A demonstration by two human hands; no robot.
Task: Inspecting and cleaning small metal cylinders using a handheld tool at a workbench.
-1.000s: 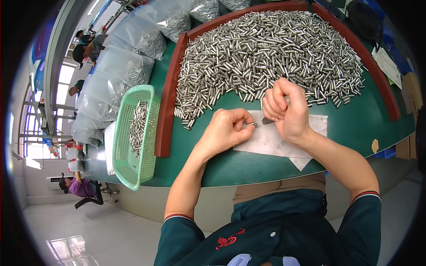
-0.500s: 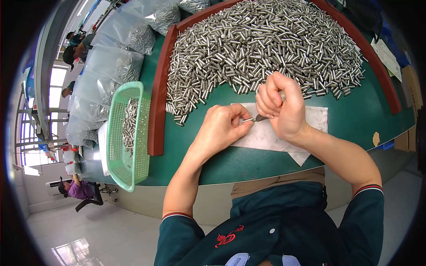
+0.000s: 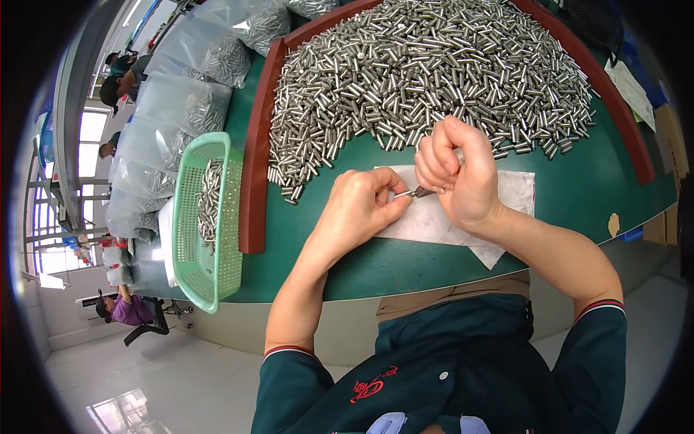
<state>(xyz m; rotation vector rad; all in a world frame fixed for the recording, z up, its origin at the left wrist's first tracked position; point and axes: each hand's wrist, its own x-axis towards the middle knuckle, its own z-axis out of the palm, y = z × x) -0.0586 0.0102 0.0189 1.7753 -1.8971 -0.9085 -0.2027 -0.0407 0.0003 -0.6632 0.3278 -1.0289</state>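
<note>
My left hand (image 3: 356, 206) pinches a small silver metal pin (image 3: 403, 194) between thumb and forefinger. Its free end points right, against the dark tip of a hand tool (image 3: 422, 192). My right hand (image 3: 464, 177) is closed in a fist around that tool. The fist hides most of it, so its exact kind does not show. Both hands are over a stained white cloth (image 3: 513, 192) on the green tabletop (image 3: 361, 267). Just beyond them spreads a large heap of similar metal pins (image 3: 434, 72).
Dark red rails (image 3: 254, 166) border the heap. Left of them stands a light green perforated basket (image 3: 235, 239) with metal pins inside. Clear plastic bags (image 3: 155, 134) of metal parts line the far left. A seated person (image 3: 132, 309) is in the background.
</note>
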